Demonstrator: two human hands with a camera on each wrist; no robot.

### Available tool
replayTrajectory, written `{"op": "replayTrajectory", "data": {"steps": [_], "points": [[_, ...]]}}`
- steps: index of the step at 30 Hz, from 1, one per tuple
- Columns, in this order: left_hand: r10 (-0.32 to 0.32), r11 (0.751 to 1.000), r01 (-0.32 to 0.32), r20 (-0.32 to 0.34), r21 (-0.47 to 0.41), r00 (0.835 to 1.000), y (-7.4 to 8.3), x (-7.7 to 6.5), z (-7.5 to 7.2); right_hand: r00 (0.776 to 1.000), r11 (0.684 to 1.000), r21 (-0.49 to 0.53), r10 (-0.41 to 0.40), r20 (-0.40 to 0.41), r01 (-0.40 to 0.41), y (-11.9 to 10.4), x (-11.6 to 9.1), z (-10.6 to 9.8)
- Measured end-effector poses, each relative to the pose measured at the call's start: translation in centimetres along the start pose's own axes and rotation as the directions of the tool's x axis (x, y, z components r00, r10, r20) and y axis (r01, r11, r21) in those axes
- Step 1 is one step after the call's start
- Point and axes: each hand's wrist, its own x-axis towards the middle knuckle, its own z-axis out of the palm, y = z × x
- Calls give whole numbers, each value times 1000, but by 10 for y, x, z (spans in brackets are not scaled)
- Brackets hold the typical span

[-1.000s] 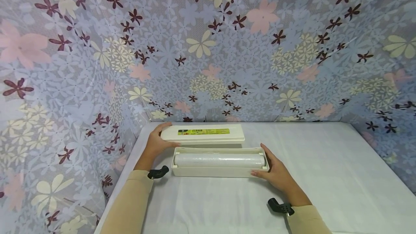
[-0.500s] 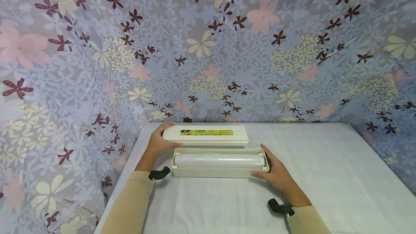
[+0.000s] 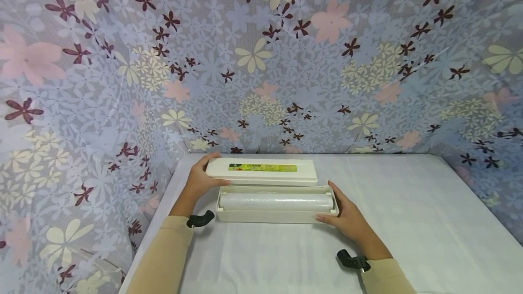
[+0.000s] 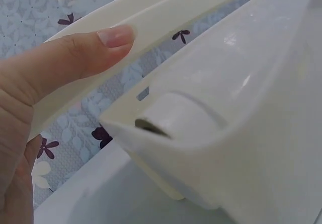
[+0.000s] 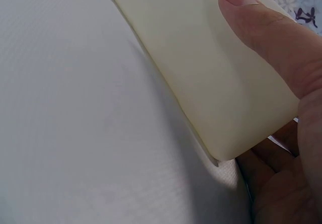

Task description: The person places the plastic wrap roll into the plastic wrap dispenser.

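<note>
A long cream plastic box (image 3: pixel 265 217) stands on the table with its top uncovered. Inside it lies a roll of clear plastic wrap (image 3: pixel 275 201), also seen in the left wrist view as a shiny roll (image 4: pixel 216 83). My right hand (image 3: pixel 345 214) grips the box's right end, thumb on the front wall and fingers round the far side. Behind the box is its cream lid (image 3: pixel 261 176), bearing a yellow-green label (image 3: pixel 263 167). At the lid's left end my left hand (image 3: pixel 200 178) holds it, thumb along the near edge; its other fingers are mostly hidden behind.
A white cloth (image 3: pixel 392 203) covers the table. Floral fabric (image 3: pixel 261 80) hangs along the back and sides, close behind the lid. Each wrist carries a black mount (image 3: pixel 200 219).
My left hand has shifted the lid slightly to the right, and its right end has come nearer the box. The right hand and the box have stayed in place.
</note>
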Motion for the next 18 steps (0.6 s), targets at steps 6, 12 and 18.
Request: {"op": "replayTrajectory", "data": {"steps": [6, 12, 18], "points": [[22, 1000, -22, -3, -16, 1000, 4, -3, 4, 1000, 1000, -20, 0, -7, 0, -1, 0, 1], [36, 999, -36, -11, -28, 999, 4, -9, 8, 1000, 1000, -22, -11, -9, 11, -2, 0, 1], [66, 997, -66, -1, -39, 998, 4, -12, 13, 1000, 1000, -9, -28, -4, 28, -2, 0, 1]]}}
